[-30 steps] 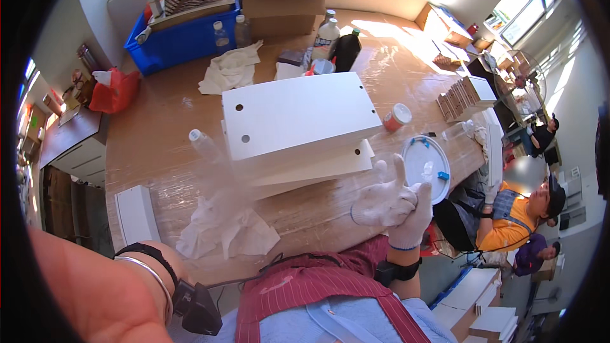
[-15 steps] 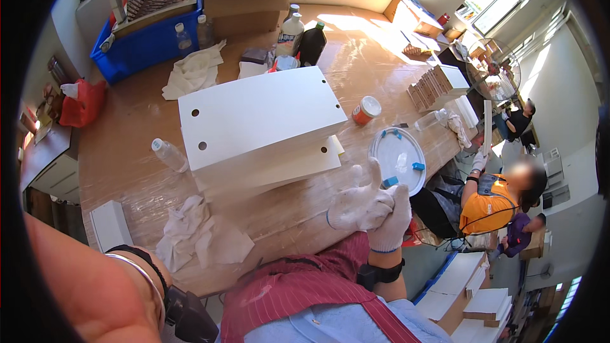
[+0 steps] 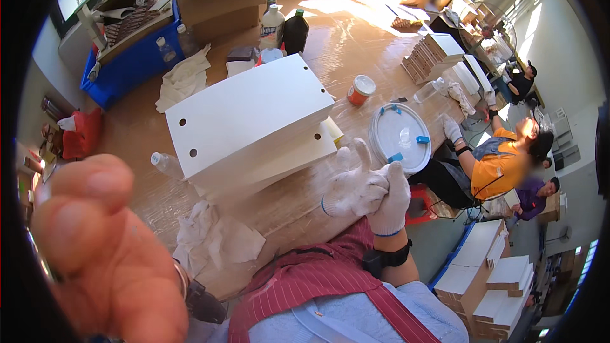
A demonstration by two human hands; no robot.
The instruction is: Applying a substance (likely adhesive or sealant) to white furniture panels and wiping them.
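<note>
The loose glove (image 3: 352,187) is above the near edge of the table (image 3: 289,219), toward its right end, on the near side of the round white lid (image 3: 386,128) and right of the crumpled cloth (image 3: 216,238). The right hand (image 3: 391,200), itself gloved, grips the loose glove at its right side between bent fingers and thumb. The left hand (image 3: 121,254) is bare and raised close to the lens, beyond the table's near left corner; its fingers are bent, and whether they hold anything cannot be told. Expect the loose glove to be light, soft and unlikely to break; the knit should stretch under pull and fold if pushed. Knit against knit should give fair friction, with little risk of slipping. Recommended hold: the blue-edged cuff (image 3: 324,206), which faces left and is free of the right hand. Pinch one layer of the rim, so that the mouth is not pressed flat. Avoid holding by the finger ends, which should flop and give poor control.
</note>
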